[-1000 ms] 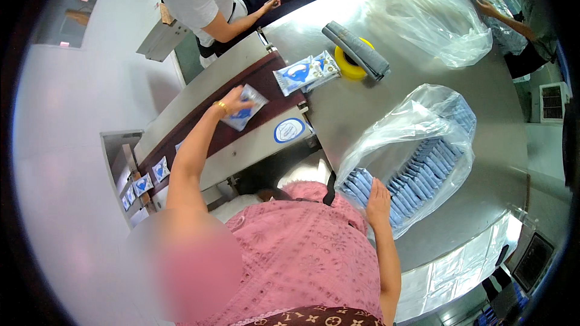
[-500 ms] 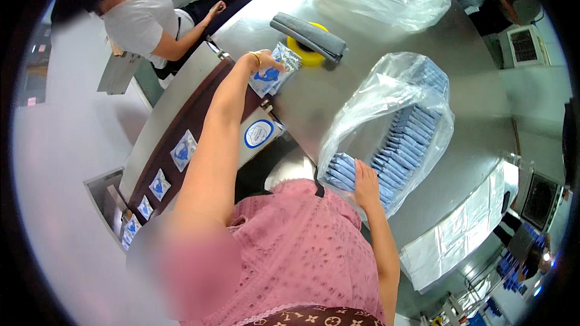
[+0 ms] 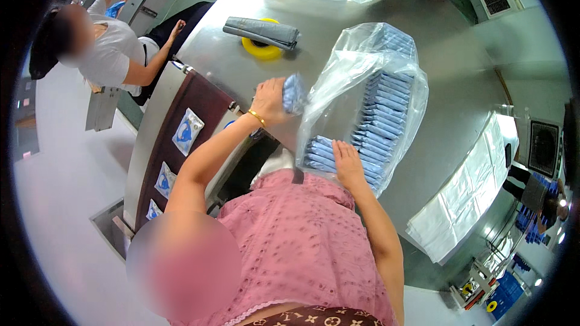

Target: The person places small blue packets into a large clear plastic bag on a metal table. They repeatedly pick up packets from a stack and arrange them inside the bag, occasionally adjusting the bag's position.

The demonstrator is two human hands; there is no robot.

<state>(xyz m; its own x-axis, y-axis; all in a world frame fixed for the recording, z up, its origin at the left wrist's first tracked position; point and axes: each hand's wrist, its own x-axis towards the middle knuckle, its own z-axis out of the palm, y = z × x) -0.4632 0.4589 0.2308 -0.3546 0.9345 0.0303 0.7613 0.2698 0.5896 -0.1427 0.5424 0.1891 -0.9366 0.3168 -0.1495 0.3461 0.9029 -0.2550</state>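
Above the steel table [image 3: 447, 145] | left hand [image 3: 270, 101]: fingers closed on blurred blue packets [image 3: 292, 94], just beside clear bag [image 3: 345, 63] | right hand [image 3: 348, 166]: fingers extended against bagged row [image 3: 379, 118] | step: likely bagging | next: seemingly calls for aligned insertion

Blue rounded figure printed on white packets [image 3: 188, 131] along a dark red strip [image 3: 204, 95], finer print too small to read, tan letter-like and flower motifs repeating across brown fabric [image 3: 320, 317] at the lower edge, sliver of blue marking [image 3: 229, 124] beside the strip, mostly hidden, no words legible.
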